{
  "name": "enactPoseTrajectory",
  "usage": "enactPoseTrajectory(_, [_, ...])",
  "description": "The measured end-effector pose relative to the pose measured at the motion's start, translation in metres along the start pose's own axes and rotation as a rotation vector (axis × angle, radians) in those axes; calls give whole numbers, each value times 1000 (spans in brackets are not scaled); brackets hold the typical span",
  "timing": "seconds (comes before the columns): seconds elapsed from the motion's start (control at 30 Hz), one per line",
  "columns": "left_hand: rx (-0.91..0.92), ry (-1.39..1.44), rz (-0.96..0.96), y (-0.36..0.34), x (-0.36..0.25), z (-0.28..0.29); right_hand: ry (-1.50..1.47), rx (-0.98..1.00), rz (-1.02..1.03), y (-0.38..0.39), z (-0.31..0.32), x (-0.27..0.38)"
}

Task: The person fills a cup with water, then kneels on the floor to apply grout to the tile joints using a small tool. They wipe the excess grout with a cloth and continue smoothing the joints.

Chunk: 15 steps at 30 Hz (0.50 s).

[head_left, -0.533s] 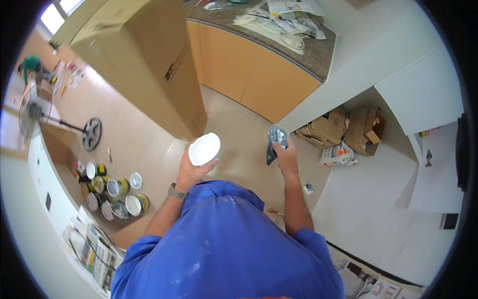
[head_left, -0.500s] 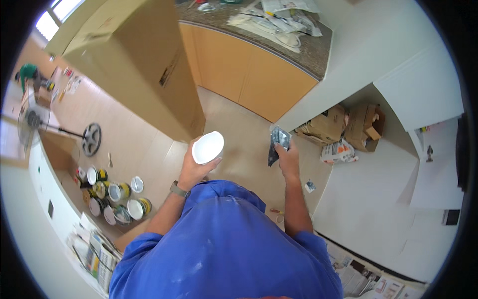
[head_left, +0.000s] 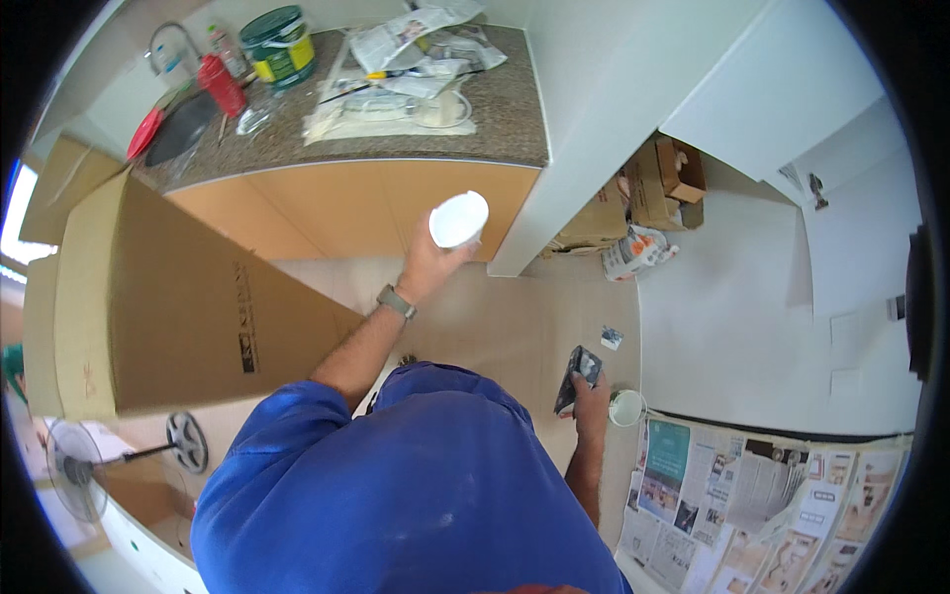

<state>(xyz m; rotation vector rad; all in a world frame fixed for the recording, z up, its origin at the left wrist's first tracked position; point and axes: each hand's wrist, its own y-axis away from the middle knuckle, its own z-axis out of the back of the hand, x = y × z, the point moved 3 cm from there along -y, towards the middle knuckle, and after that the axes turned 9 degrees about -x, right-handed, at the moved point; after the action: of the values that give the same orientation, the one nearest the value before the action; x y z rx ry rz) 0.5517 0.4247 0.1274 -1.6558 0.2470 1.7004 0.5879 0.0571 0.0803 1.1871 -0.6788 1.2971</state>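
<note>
Evidently, left hand has its grip round the white tub, right of the tall carton; best held level. Right hand pinches a dark flat piece, farther right; light pressure should do.

Two hands, one white cup, one dark pad, one green bucket near the back edge of one counter, one red bottle by the rim of one sink, perhaps two clear bottles behind, one large carton, one fan
</note>
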Motion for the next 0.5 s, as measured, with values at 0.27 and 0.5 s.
enactPoseTrajectory(0.27, [-22, -26, -117, -127, 60, -59, -36, -174, -90, 8, -1, -14])
enactPoseTrajectory(0.5, [41, -84, -161, -217, 111, -107, -200, -494, -323, 33, -8, -6])
